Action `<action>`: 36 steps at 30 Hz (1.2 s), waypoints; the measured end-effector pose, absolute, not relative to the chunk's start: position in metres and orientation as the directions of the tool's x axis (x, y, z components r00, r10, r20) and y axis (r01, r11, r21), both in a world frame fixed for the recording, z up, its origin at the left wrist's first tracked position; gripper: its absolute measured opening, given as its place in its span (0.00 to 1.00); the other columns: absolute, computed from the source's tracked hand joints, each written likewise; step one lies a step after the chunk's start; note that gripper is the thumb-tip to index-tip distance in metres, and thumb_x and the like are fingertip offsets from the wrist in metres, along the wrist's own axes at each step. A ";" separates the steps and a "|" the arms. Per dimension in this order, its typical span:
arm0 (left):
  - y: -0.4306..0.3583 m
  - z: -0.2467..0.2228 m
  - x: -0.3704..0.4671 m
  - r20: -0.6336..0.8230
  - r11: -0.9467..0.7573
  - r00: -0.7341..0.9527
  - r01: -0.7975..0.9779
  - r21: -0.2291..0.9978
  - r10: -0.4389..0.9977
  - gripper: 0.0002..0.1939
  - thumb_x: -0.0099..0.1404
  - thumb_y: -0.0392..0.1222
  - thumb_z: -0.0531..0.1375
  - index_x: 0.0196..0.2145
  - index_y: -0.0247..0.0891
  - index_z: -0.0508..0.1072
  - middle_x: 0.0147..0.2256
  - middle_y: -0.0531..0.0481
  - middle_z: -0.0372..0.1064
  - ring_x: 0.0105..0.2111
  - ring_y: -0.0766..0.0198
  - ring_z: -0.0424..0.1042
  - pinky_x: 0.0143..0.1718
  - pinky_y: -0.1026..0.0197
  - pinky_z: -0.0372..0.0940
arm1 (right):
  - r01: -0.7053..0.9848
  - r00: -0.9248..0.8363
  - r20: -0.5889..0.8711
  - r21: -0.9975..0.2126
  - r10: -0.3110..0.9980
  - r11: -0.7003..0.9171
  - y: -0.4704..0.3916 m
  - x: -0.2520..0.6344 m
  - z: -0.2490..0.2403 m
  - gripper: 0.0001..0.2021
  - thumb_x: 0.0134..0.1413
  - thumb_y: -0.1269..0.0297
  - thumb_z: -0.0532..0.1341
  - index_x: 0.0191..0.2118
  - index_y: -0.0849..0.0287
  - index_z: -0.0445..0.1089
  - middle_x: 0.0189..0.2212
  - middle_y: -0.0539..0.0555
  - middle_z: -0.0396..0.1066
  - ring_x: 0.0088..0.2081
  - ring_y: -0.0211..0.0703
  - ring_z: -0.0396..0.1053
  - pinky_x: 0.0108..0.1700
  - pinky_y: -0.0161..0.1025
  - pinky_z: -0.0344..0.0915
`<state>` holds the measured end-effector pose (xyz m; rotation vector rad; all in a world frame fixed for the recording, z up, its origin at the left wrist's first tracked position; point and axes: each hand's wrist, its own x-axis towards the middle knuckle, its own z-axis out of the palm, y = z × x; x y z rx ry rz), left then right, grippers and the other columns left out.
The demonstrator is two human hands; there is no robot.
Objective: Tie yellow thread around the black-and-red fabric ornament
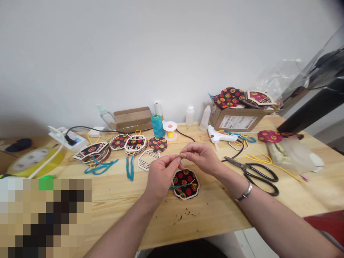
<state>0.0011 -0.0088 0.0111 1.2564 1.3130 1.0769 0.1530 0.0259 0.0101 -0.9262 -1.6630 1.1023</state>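
Note:
My left hand [162, 175] and my right hand [200, 156] meet fingertip to fingertip above the wooden table. Both are pinched closed; whatever sits between the fingers is too small to make out. Just below them lies a patterned fabric ornament [186, 179] in a pale scalloped frame, with blue and yellow cord across it. Beside my left hand is a bare pale lattice frame [146, 160], partly covered by the hand. Black-handled scissors [251, 172] rest to the right of my right wrist, blades towards it.
Behind are a teal thread cone [157, 126], a yellow cord spool [170, 132] and a white glue gun [221, 136]. Finished ornaments [135, 144] lie left. A cardboard box [236, 120] holding ornaments stands back right. Clear tape [36, 161] and a power strip [67, 139] are far left.

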 end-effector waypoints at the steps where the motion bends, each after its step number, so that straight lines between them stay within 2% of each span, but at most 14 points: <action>1: -0.009 0.012 0.001 -0.078 0.074 0.025 0.137 0.988 0.997 0.10 0.57 0.44 0.60 0.24 0.36 0.75 0.17 0.57 0.64 0.15 0.75 0.48 0.16 0.68 0.46 | 0.107 -0.299 0.276 -0.941 0.913 0.320 0.026 0.153 0.010 0.06 0.47 0.64 0.63 0.26 0.61 0.72 0.24 0.51 0.72 0.28 0.37 0.67 0.32 0.35 0.63; 8: -0.012 0.013 0.001 -0.077 0.071 0.050 0.119 0.990 0.996 0.11 0.58 0.44 0.59 0.22 0.36 0.74 0.20 0.55 0.67 0.16 0.75 0.50 0.17 0.68 0.47 | 0.170 -0.307 0.251 -0.935 0.918 0.312 0.028 0.155 0.006 0.07 0.51 0.65 0.58 0.25 0.61 0.68 0.23 0.49 0.67 0.27 0.35 0.63 0.31 0.34 0.60; 13: -0.010 0.009 0.002 -0.090 0.089 0.063 0.031 0.996 0.994 0.09 0.56 0.43 0.60 0.25 0.35 0.76 0.22 0.53 0.69 0.15 0.76 0.50 0.17 0.68 0.48 | 0.190 -0.217 0.268 -0.931 0.939 0.310 0.031 0.155 0.002 0.09 0.52 0.63 0.57 0.25 0.60 0.64 0.21 0.48 0.63 0.25 0.34 0.58 0.29 0.33 0.57; 18: -0.007 0.008 0.002 -0.225 0.256 0.164 -0.208 0.944 0.961 0.10 0.54 0.43 0.63 0.28 0.32 0.76 0.22 0.51 0.70 0.14 0.79 0.48 0.15 0.71 0.43 | 0.174 -0.066 0.243 -0.952 0.968 0.251 0.039 0.161 0.002 0.11 0.52 0.59 0.57 0.24 0.60 0.63 0.19 0.47 0.59 0.22 0.33 0.55 0.25 0.32 0.54; 21: -0.004 0.008 0.000 -0.331 0.398 0.255 -0.288 0.871 0.908 0.10 0.51 0.41 0.65 0.28 0.30 0.75 0.21 0.49 0.70 0.13 0.79 0.51 0.14 0.72 0.43 | 0.151 0.065 0.223 -0.966 0.973 0.211 0.044 0.166 0.005 0.12 0.50 0.59 0.57 0.22 0.59 0.62 0.17 0.46 0.57 0.21 0.33 0.53 0.25 0.33 0.52; 26: -0.002 0.009 -0.003 -0.433 0.529 0.328 -0.308 0.791 0.839 0.07 0.51 0.37 0.64 0.26 0.28 0.75 0.19 0.48 0.70 0.14 0.76 0.60 0.13 0.73 0.47 | 0.148 0.167 0.247 -0.963 0.955 0.223 0.050 0.172 0.009 0.12 0.48 0.60 0.57 0.20 0.60 0.62 0.17 0.47 0.57 0.22 0.34 0.53 0.26 0.33 0.53; 36: -0.002 0.010 -0.002 -0.480 0.567 0.324 -0.272 0.778 0.815 0.07 0.57 0.36 0.59 0.28 0.28 0.74 0.22 0.45 0.73 0.17 0.71 0.68 0.16 0.71 0.59 | 0.138 0.184 0.248 -0.965 0.951 0.225 0.052 0.173 0.006 0.12 0.48 0.59 0.59 0.21 0.60 0.63 0.17 0.46 0.58 0.22 0.34 0.53 0.27 0.34 0.53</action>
